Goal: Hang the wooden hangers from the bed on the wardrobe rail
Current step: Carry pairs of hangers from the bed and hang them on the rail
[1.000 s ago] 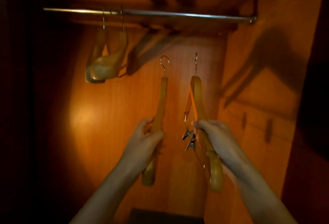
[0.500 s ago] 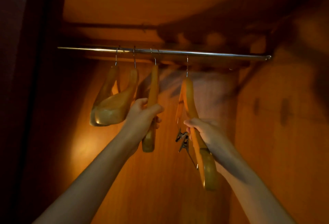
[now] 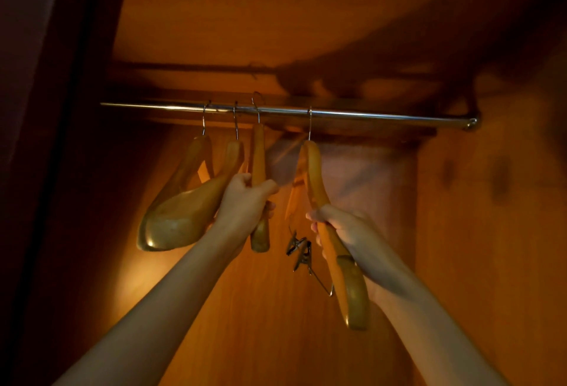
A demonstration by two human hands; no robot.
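A metal wardrobe rail (image 3: pixel 368 115) runs across the upper middle. Two wooden hangers (image 3: pixel 184 207) hang from it at the left. My left hand (image 3: pixel 245 204) grips a third wooden hanger (image 3: pixel 258 152) by its arm; its hook stands at the rail, just right of those two. My right hand (image 3: pixel 346 229) grips a fourth wooden hanger (image 3: pixel 316 176) with metal clips (image 3: pixel 300 253) dangling from its wire bar; its hook sits over the rail near the middle.
The wardrobe's wooden back panel (image 3: pixel 337 339) and right side wall (image 3: pixel 491 232) close in the space. A dark door edge (image 3: pixel 46 170) stands at the left. The rail's right half is bare up to its end bracket (image 3: pixel 472 123).
Both hands rose from below the rail and brought the two hangers up to it. The view tilted upward, so the rail now sits lower in the frame.
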